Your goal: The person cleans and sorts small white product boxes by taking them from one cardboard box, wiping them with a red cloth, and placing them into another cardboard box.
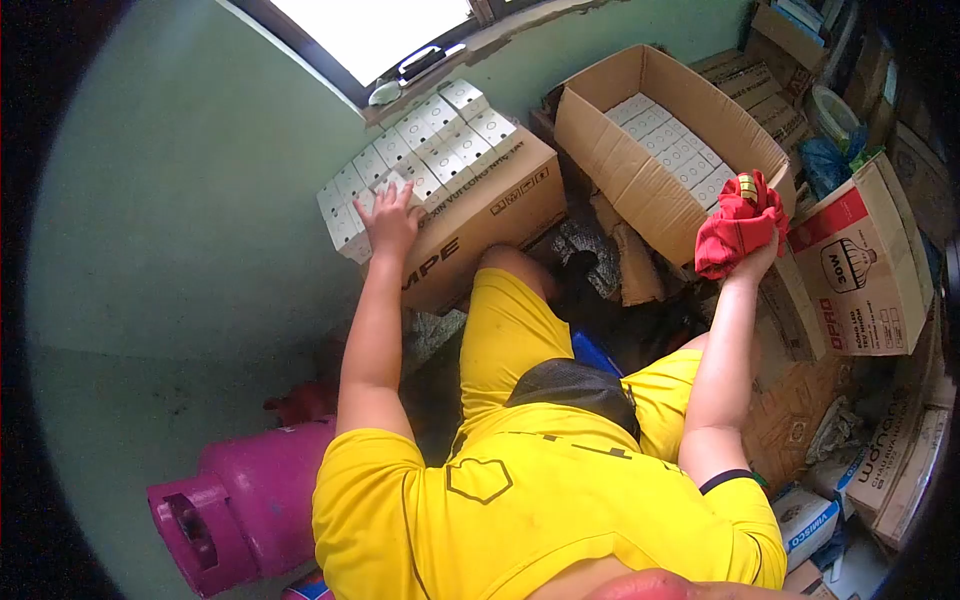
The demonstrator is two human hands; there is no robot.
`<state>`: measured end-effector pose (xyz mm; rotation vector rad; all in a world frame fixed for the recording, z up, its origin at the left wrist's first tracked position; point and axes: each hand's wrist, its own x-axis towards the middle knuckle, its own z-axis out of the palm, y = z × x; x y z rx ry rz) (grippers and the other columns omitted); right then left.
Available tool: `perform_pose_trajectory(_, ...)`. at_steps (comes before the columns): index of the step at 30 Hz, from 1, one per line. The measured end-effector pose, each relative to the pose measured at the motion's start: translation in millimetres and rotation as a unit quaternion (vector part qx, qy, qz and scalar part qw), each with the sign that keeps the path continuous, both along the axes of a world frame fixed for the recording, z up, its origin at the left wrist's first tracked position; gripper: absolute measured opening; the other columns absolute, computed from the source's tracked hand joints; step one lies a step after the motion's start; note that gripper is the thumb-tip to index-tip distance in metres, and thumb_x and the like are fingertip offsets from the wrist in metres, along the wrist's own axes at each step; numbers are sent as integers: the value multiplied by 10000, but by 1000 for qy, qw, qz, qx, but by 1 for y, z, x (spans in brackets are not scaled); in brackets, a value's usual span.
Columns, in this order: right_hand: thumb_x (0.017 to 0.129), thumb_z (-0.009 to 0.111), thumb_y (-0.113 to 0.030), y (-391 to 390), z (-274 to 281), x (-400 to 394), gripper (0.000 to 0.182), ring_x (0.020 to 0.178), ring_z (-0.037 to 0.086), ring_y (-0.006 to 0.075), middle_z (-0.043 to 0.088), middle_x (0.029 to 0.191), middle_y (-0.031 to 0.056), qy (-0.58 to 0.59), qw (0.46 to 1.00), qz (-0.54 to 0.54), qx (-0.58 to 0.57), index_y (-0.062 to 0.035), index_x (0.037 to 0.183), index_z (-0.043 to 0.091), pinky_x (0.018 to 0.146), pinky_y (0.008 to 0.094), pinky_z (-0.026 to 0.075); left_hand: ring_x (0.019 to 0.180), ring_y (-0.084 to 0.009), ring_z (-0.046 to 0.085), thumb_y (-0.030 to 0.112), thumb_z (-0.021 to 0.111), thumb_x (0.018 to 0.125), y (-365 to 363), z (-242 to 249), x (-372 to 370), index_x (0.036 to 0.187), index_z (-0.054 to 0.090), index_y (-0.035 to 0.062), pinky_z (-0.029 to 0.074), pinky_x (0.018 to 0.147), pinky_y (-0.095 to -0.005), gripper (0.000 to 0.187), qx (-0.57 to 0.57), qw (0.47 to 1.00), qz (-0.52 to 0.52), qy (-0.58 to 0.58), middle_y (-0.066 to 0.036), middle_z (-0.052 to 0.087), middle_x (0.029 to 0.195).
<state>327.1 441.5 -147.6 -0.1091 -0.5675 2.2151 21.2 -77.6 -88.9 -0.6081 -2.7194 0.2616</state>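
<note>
My left hand (392, 222) reaches to rows of small white boxes (430, 140) standing on a closed cardboard carton (490, 205). Its fingers are spread and rest on the tops of the boxes at the near side of the rows. My right hand (757, 258) is closed around a bunched red cloth (735, 228) with a yellow-and-dark patch on top. The cloth is held up by the near right corner of an open cardboard box (620, 165). Inside that box lie more small white boxes (668, 145) in tidy rows.
A magenta gas cylinder (265, 490) lies at my left by the green wall (180, 230). On the right are a 30W bulb carton (850, 265), stacked cardboard (890, 460) and a blue plastic bag (825, 165). A window (370, 30) is ahead.
</note>
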Motion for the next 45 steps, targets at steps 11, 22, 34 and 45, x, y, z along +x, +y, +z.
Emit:
perform_pose_trajectory(11,995,500,-299,-5,30,8,495,1380,410,396,438,1513,146,-3,999,-28,-33,-95,1445,462,1109,568,359,1366,-235,464,324,708,875,-7,3,-7,1437,498,311,136,1157,-689,600,19,999,37,-26,-34,511,1478)
perform_pose_trajectory(22,994,518,-304,28,49,10,444,1327,475,381,486,1471,134,7,999,-22,-36,-146,1408,503,1061,566,417,1365,-216,460,374,727,855,-8,13,-5,1408,528,310,123,1164,-688,591,16,998,49,-41,-4,489,1495)
perform_pose_trajectory(34,1043,399,-351,118,-21,34,492,1313,475,344,474,1461,168,181,980,76,47,-63,1436,466,1067,518,409,1323,-255,501,346,749,835,150,46,26,1343,595,205,236,1120,-653,549,178,971,-155,30,-60,574,1400)
perform_pose_trajectory(45,962,466,-289,130,14,43,417,1072,657,349,635,1210,191,-66,962,-240,-115,-5,1248,570,943,481,554,1245,-363,561,310,769,792,574,-56,159,1306,623,186,464,1030,-457,548,-358,749,-476,-289,-99,615,1330)
